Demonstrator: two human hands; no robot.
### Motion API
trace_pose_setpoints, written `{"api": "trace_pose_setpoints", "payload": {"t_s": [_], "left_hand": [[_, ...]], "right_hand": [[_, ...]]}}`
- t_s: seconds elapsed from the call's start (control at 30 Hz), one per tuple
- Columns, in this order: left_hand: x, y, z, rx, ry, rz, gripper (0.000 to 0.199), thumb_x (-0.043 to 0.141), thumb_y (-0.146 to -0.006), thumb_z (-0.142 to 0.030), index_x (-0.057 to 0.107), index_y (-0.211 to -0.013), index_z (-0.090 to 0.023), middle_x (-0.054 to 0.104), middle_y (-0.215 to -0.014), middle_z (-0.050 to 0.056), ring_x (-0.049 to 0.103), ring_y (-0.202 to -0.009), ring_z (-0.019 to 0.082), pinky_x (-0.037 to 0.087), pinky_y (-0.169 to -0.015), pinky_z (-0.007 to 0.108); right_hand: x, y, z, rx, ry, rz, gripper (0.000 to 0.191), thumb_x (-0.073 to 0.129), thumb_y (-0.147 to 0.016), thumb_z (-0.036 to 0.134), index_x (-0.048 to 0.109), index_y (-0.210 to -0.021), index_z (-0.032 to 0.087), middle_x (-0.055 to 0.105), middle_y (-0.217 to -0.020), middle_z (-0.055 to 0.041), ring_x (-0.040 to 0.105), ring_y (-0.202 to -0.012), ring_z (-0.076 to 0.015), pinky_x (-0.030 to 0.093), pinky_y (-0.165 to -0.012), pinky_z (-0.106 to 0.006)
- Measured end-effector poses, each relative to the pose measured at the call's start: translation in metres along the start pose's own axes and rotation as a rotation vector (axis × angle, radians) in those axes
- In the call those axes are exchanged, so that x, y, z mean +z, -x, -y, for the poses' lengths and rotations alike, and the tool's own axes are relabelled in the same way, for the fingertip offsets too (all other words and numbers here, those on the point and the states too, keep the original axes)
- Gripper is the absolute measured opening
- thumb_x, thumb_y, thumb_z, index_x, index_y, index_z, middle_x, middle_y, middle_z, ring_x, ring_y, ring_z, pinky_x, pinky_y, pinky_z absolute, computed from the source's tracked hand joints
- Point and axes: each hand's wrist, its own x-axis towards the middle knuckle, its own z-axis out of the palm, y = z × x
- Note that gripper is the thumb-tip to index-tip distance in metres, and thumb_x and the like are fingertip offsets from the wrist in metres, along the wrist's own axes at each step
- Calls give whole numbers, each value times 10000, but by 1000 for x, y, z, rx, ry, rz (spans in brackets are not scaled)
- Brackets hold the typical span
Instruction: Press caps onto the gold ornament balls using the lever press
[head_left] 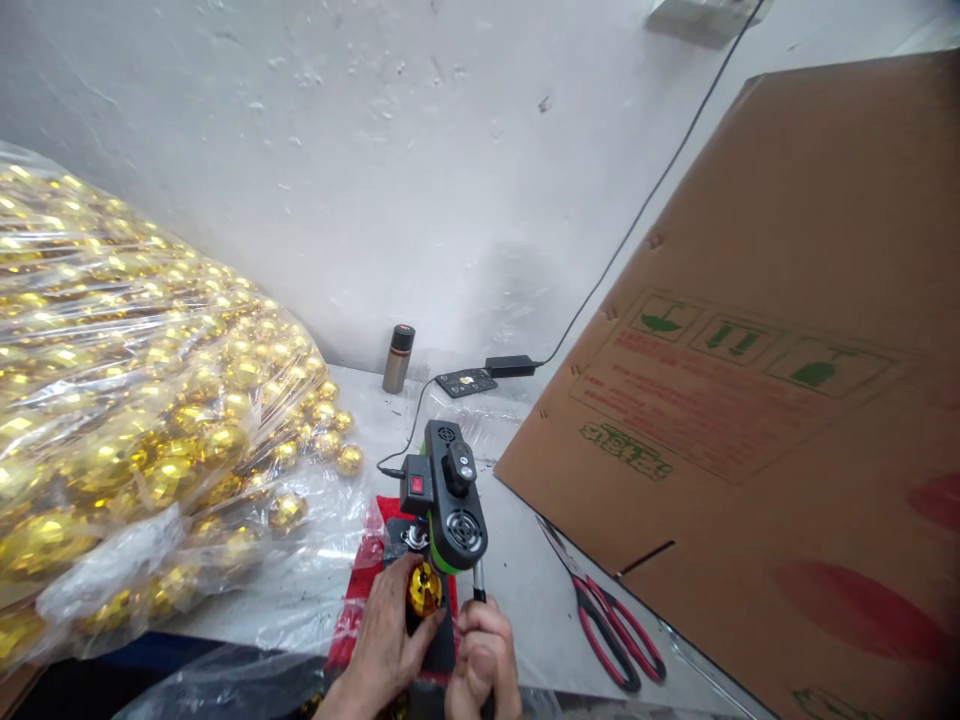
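Note:
My left hand [384, 630] is closed around a shiny gold ball [425, 589], thumb and fingers on its sides. The ball sits at the front of a small black bench machine [456, 500] with round vents, a red switch and a green edge, just below its head. My right hand [484, 655] is wrapped around the black grip of the machine's metal lever [479, 578], to the right of the ball. Under the machine lies a dark base plate on a red cloth [365, 575].
A clear plastic bag [150, 380] full of gold balls fills the left. A large cardboard box [750, 380] leans at the right, with red-handled scissors [611, 620] beside it. A small can [398, 358], a dark card [466, 382] and a power adapter [511, 366] are by the wall.

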Motion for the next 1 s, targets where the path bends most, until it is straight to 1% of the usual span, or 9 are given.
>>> {"api": "trace_pose_setpoints", "payload": {"t_s": [0.13,0.27,0.4,0.47,0.57,0.67,0.73,0.83,1.0], "left_hand": [[-3,1,0,-12,8,42,559,706,-934,-467,663,-1397,-157,765,-1341,252,750,-1229,441,613,-1053,654],[-16,33,22,54,-2,58,562,738,-955,-435,636,-1462,-214,719,-1456,227,705,-1347,407,612,-1103,585],[-53,59,45,201,-136,80,617,796,-905,-547,665,-1439,-266,713,-1484,190,705,-1349,401,640,-1078,519],[-83,45,44,164,-318,-12,504,661,-1013,-467,644,-1471,-258,686,-1527,174,665,-1403,376,592,-1144,525],[-130,-7,34,14,-667,-186,368,489,-1059,-296,753,-1284,-174,749,-1402,205,660,-1381,394,536,-1173,577],[-161,-62,31,-203,-890,-104,322,498,-990,-142,797,-1109,-137,787,-1272,221,714,-1264,383,558,-1119,533],[-168,-83,36,-247,-896,-81,297,543,-945,-108,795,-1099,-142,787,-1266,212,748,-1173,370,602,-1034,502],[-168,-93,45,-258,-831,-55,303,583,-902,-108,799,-1099,-186,807,-1230,169,777,-1063,339,634,-928,454],[-174,-94,53,-211,-635,-31,324,625,-801,-162,817,-1042,-260,817,-1286,129,676,-1335,382,542,-1128,492]], "right_hand": [[-7,-36,24,191,-70,83,424,495,-1088,253,508,-666,220,588,-716,15,530,-611,-114,395,-589,-254],[-6,-58,43,268,-79,92,401,572,-1074,329,574,-690,213,564,-678,16,514,-607,-121,381,-586,-261],[-4,-46,35,323,-63,33,493,597,-1055,372,510,-596,213,616,-711,-6,525,-585,-113,383,-563,-260],[-4,-37,26,282,-93,42,495,615,-1035,374,500,-581,213,616,-692,-6,509,-528,-104,375,-508,-256],[-3,-29,17,292,-103,7,485,621,-1022,394,494,-593,209,615,-695,-3,487,-489,-88,371,-473,-240],[-2,-27,16,331,-96,-27,484,631,-1013,416,485,-602,208,618,-707,-6,471,-474,-80,360,-460,-239],[-2,-28,18,325,-118,-13,466,635,-1012,400,490,-612,208,615,-705,-6,473,-476,-82,353,-462,-243],[-1,-28,21,318,-128,2,446,616,-1028,361,494,-627,208,609,-713,-7,486,-512,-88,357,-485,-243],[-1,-31,22,255,-126,25,438,579,-1058,337,518,-643,210,578,-680,-2,522,-584,-113,400,-531,-237]]}}
